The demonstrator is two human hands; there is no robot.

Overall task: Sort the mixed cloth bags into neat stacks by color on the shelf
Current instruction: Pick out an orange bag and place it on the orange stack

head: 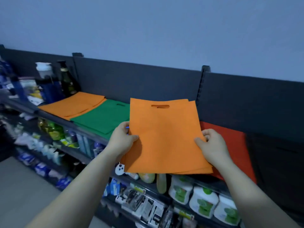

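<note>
On the top shelf [54, 116] against a dark back panel lie three flat stacks of cloth bags: one orange stack [74, 104] at the left, one green stack [102, 119] overlapping its edge, and one red stack [230, 145] to the right. A dim dark pile [276, 158] beyond the red is too murky to count. In front, a bundle of orange bags [166, 137], at least three layers showing at its lower edge, is held tilted above the shelf. The left hand [121, 139] pinches its left edge, thumb on top; the right hand [212, 145] grips its right edge, fingers curled.
</note>
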